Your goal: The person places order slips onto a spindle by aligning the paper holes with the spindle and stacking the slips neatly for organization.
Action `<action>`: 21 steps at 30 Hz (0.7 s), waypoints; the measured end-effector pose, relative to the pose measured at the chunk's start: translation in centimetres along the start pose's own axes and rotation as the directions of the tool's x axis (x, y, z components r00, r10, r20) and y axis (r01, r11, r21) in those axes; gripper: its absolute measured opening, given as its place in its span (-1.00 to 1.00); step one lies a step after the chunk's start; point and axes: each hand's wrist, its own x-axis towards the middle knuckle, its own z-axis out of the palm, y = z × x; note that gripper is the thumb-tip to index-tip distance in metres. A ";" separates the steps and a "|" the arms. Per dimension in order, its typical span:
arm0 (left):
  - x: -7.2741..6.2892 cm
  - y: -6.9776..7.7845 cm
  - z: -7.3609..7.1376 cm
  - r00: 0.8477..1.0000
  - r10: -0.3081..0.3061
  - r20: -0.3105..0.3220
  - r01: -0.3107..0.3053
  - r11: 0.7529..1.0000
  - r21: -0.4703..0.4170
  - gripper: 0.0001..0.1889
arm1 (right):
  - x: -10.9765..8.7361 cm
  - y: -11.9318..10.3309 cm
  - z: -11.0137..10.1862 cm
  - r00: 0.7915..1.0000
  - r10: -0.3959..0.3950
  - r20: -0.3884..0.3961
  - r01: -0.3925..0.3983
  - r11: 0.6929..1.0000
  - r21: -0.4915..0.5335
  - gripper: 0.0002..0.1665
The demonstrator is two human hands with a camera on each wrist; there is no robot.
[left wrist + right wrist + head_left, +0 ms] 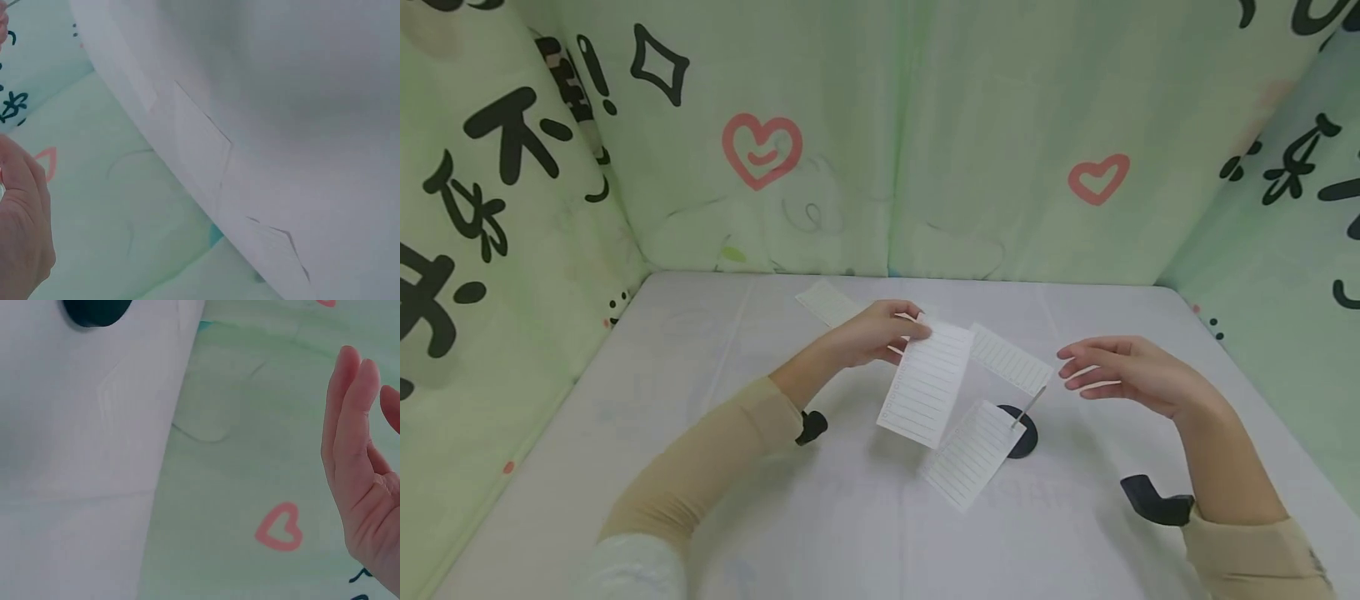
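Note:
In the head view my left hand (880, 333) pinches a white lined card (928, 383) by its upper edge, thumb on the front, above the table. Below it, a second lined card (970, 458) lies with its right corner over a black round base (1027, 440). A thin upright spike (1032, 405) rises there and seems to pass through that corner. Another lined card (1011, 358) lies behind. My right hand (1131, 375) hovers to the right of the spike, fingers loosely extended, holding nothing. Its fingers also show in the right wrist view.
One more white card (827, 302) lies at the table's back edge, partly behind my left hand. The white-covered table (760, 517) is bounded by green printed curtains (985, 125) at the back and both sides. Black straps (1153, 500) sit at both wrists.

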 end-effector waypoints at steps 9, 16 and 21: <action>0.2 1.8 3.7 0.991 0.047 0.127 -0.048 0.999 0.011 -0.76 | -0.8 -1.9 0.7 0.995 -0.100 -0.016 0.100 0.995 -0.017 -0.77; 0.4 2.4 6.1 0.981 0.055 0.186 -0.054 0.998 -0.013 -0.80 | -1.1 -2.5 1.3 0.988 -0.146 0.052 0.144 0.989 0.033 -0.74; 0.3 2.5 6.9 0.980 0.047 0.193 -0.048 0.999 -0.001 -0.80 | -1.3 -2.7 1.5 0.987 -0.136 0.080 0.132 0.989 0.061 -0.74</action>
